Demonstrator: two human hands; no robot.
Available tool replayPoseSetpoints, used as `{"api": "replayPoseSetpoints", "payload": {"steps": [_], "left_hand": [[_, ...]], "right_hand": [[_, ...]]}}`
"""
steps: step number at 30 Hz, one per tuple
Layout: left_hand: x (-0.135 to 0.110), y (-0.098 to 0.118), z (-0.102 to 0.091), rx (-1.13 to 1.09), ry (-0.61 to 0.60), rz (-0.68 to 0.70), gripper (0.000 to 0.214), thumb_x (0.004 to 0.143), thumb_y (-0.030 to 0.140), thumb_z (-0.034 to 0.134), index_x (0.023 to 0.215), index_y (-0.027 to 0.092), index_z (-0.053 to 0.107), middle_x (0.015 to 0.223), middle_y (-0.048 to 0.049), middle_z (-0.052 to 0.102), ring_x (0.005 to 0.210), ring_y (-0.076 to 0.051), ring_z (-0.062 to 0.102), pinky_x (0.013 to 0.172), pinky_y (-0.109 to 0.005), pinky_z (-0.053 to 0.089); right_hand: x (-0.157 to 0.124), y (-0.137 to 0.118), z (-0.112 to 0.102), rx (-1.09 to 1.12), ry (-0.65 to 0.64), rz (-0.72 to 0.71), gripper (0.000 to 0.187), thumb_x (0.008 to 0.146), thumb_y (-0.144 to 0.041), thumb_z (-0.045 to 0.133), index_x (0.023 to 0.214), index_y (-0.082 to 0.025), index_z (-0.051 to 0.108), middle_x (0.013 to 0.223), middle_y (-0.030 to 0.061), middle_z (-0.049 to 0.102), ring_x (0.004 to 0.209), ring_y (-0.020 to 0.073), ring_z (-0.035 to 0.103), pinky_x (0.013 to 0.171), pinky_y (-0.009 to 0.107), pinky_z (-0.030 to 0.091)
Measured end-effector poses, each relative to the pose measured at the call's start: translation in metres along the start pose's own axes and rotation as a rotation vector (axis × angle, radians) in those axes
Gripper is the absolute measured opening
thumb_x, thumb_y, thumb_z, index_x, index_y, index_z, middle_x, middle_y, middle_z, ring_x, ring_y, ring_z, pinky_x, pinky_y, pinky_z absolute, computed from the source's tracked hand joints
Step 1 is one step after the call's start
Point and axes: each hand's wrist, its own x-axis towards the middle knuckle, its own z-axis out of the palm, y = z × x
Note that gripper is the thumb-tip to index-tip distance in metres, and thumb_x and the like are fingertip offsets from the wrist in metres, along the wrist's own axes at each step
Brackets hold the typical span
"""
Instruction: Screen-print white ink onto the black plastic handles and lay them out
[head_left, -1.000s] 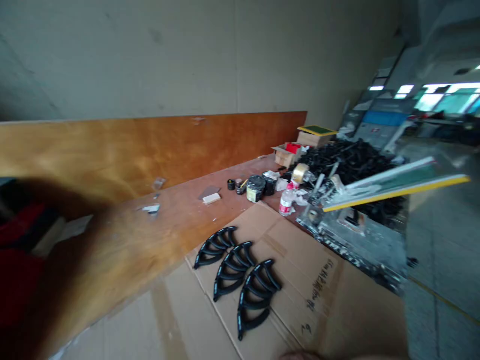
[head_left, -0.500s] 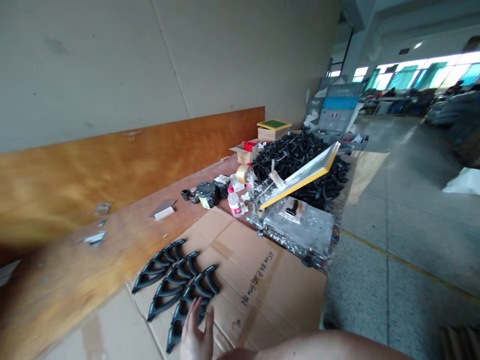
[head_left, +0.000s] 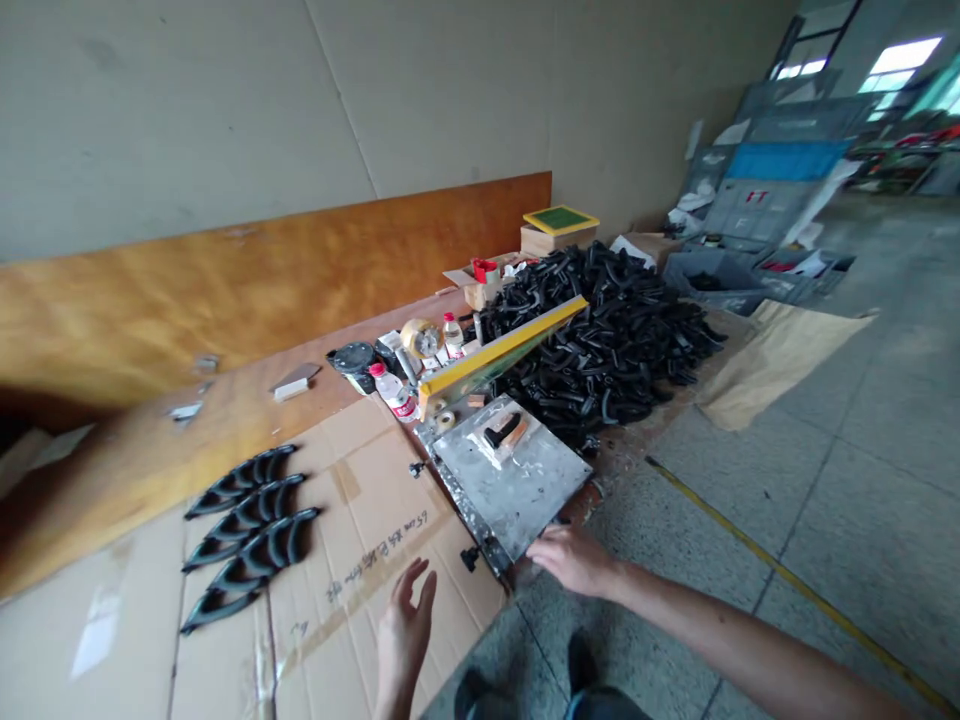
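Note:
My left hand (head_left: 407, 620) hovers over the cardboard sheet (head_left: 360, 640) near its right edge, its fingers bent and apart around nothing. At the near right edge of a grey metal plate (head_left: 469, 470), my right hand (head_left: 574, 560) has its fingers bent close together. A small dark bit shows by these fingers, but what they hold is hidden. On the plate, a black curved handle (head_left: 501, 430) lies on an orange-brown rest. A yellow-edged screen frame (head_left: 510, 345) tilts up behind it. Three rows of black curved handles (head_left: 255, 570) lie on the cardboard to the left.
Beyond the plate is a large heap of black handles (head_left: 607, 330). A red-capped bottle (head_left: 394, 395), tape roll (head_left: 421, 340) and dark tub (head_left: 352, 362) stand along the left. Black knobs (head_left: 470, 558) jut from the plate's base. Grey crates (head_left: 787, 190) stand at the back right.
The view has turned right. My left hand has left the rows of handles and is over bare cardboard nearer the plate. My right hand has come into view at the plate's edge.

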Motion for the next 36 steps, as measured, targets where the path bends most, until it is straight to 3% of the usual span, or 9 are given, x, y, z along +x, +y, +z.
{"api": "replayPoseSetpoints", "payload": {"steps": [3, 6, 12, 16, 21, 26, 30, 33, 36], "left_hand": [[-0.006, 0.025, 0.022, 0.039, 0.018, 0.002, 0.037, 0.078, 0.051, 0.055, 0.101, 0.026, 0.070, 0.123, -0.0070, 0.069, 0.116, -0.028, 0.064, 0.095, -0.039, 0.052], [-0.002, 0.041, 0.031, 0.048, 0.029, 0.022, 0.036, 0.081, 0.050, 0.054, 0.103, 0.026, 0.069, 0.128, -0.0068, 0.067, 0.118, -0.026, 0.062, 0.099, -0.040, 0.050], [0.018, 0.059, 0.041, 0.008, 0.087, 0.106, 0.037, 0.086, 0.049, 0.052, 0.104, 0.022, 0.068, 0.126, -0.0098, 0.066, 0.122, -0.024, 0.059, 0.103, -0.039, 0.047], [0.032, 0.067, 0.044, 0.005, 0.114, 0.132, 0.037, 0.087, 0.049, 0.053, 0.106, 0.021, 0.068, 0.128, -0.0103, 0.065, 0.127, -0.024, 0.055, 0.104, -0.039, 0.046], [0.032, 0.067, 0.039, 0.001, 0.103, 0.056, 0.042, 0.087, 0.053, 0.053, 0.111, 0.021, 0.067, 0.126, -0.0110, 0.066, 0.116, -0.026, 0.062, 0.097, -0.041, 0.051], [0.009, 0.050, 0.049, 0.056, -0.027, -0.143, 0.048, 0.086, 0.057, 0.051, 0.116, 0.022, 0.064, 0.122, -0.0117, 0.067, 0.101, -0.027, 0.069, 0.088, -0.041, 0.055], [-0.008, 0.046, 0.068, 0.041, 0.091, -0.225, 0.050, 0.085, 0.058, 0.052, 0.115, 0.021, 0.064, 0.122, -0.0133, 0.066, 0.100, -0.027, 0.069, 0.088, -0.041, 0.055], [-0.004, 0.066, 0.085, 0.049, 0.271, -0.190, 0.044, 0.087, 0.055, 0.051, 0.111, 0.021, 0.065, 0.127, -0.0115, 0.064, 0.111, -0.027, 0.064, 0.093, -0.040, 0.053], [0.021, 0.106, 0.108, 0.040, 0.333, -0.095, 0.039, 0.089, 0.051, 0.053, 0.111, 0.022, 0.066, 0.125, -0.0105, 0.065, 0.116, -0.026, 0.061, 0.097, -0.041, 0.051]], "right_hand": [[0.012, 0.054, -0.032, -0.024, 0.077, 0.095, 0.027, 0.099, -0.025, 0.045, 0.101, -0.021, 0.071, 0.091, 0.0052, 0.073, 0.088, 0.0162, 0.065, 0.081, 0.025, 0.049], [0.046, 0.083, -0.044, -0.028, 0.120, 0.085, 0.027, 0.100, -0.024, 0.043, 0.103, -0.021, 0.070, 0.096, 0.0048, 0.073, 0.094, 0.0180, 0.065, 0.084, 0.028, 0.050], [0.127, 0.096, -0.038, -0.077, 0.132, -0.108, 0.034, 0.101, -0.029, 0.043, 0.126, -0.015, 0.061, 0.134, 0.0082, 0.061, 0.128, 0.0223, 0.051, 0.109, 0.037, 0.041], [0.172, 0.103, -0.025, -0.180, 0.007, -0.246, 0.048, 0.098, -0.040, 0.049, 0.139, -0.015, 0.050, 0.151, 0.0084, 0.045, 0.143, 0.0269, 0.033, 0.118, 0.046, 0.028], [0.202, 0.121, -0.027, -0.205, -0.072, -0.180, 0.054, 0.094, -0.042, 0.056, 0.142, -0.017, 0.049, 0.150, 0.0100, 0.044, 0.144, 0.0300, 0.031, 0.119, 0.052, 0.021], [0.199, 0.152, -0.053, -0.123, 0.093, -0.078, 0.038, 0.097, -0.034, 0.051, 0.127, -0.013, 0.063, 0.133, 0.0112, 0.062, 0.135, 0.0278, 0.046, 0.114, 0.043, 0.034], [0.162, 0.193, -0.079, -0.056, 0.154, -0.094, 0.026, 0.097, -0.021, 0.049, 0.106, -0.021, 0.073, 0.109, 0.0040, 0.074, 0.119, 0.0202, 0.059, 0.105, 0.034, 0.044], [0.132, 0.224, -0.096, -0.052, 0.185, -0.068, 0.020, 0.095, -0.023, 0.055, 0.094, -0.022, 0.075, 0.097, 0.0041, 0.075, 0.105, 0.0201, 0.065, 0.096, 0.033, 0.049], [0.118, 0.244, -0.106, -0.022, 0.204, -0.090, 0.019, 0.094, -0.028, 0.058, 0.085, -0.022, 0.074, 0.088, 0.0050, 0.074, 0.098, 0.0205, 0.066, 0.090, 0.032, 0.050]]}}
